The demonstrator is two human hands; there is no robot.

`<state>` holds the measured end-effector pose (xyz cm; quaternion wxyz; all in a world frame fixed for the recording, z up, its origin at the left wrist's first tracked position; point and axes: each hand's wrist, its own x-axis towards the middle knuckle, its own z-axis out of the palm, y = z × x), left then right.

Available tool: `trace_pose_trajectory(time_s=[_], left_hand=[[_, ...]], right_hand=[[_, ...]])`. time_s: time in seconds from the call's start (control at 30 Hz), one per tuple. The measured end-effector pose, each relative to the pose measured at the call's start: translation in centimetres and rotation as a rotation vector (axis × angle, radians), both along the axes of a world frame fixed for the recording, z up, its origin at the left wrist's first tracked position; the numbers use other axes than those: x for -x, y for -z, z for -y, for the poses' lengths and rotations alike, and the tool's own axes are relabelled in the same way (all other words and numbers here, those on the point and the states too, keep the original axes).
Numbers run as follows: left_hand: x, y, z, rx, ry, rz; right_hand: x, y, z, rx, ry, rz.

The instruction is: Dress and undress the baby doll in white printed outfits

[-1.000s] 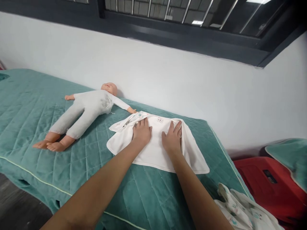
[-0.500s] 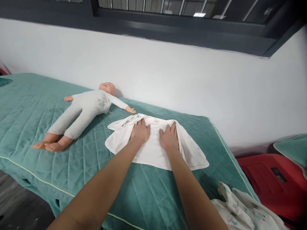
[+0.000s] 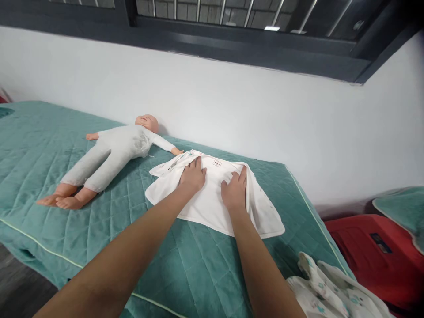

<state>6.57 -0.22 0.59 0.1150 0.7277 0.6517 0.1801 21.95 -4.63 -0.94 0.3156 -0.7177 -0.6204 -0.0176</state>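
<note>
A white baby shirt (image 3: 212,190) lies spread on the green quilted cover, its front parted and a small printed label showing at the neck. On its inner left side rests my left hand (image 3: 194,176), open, with some fingertips hidden under the folded front edge. My right hand (image 3: 234,191) is also open, thumb apart, and its fingers touch the inner right side beside the other front flap. To the left, a baby doll (image 3: 122,143) in a pale cloth body lies on its back. One doll hand reaches the shirt's upper left edge.
The green quilted cover (image 3: 185,274) drapes over the bed's front edge. At the lower right lies a bunched printed white cloth (image 3: 331,287). A red plastic chair (image 3: 374,256) stands beyond the right edge. Behind are a white wall (image 3: 232,110) and a dark window frame (image 3: 238,48).
The view has shifted slightly. The shirt's upper left edge now meets the doll's hand, where a small gap showed before. Both hands stay inside the parted shirt.
</note>
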Motion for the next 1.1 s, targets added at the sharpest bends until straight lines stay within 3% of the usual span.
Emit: trace_pose_trajectory(time_s=[0.3,0.7,1.1], left_hand=[[-0.2,0.7,-0.7,0.055,-0.013,0.051],[-0.2,0.8,-0.8,0.025,-0.057,0.067],[-0.3,0.3,-1.6,0.061,-0.076,0.038]], right_hand=[[-0.1,-0.1,0.0,0.098,0.017,0.012],[-0.9,0.3,-3.0,0.243,0.035,0.137],[-1.7,0.4,-3.3,0.166,-0.025,0.079]])
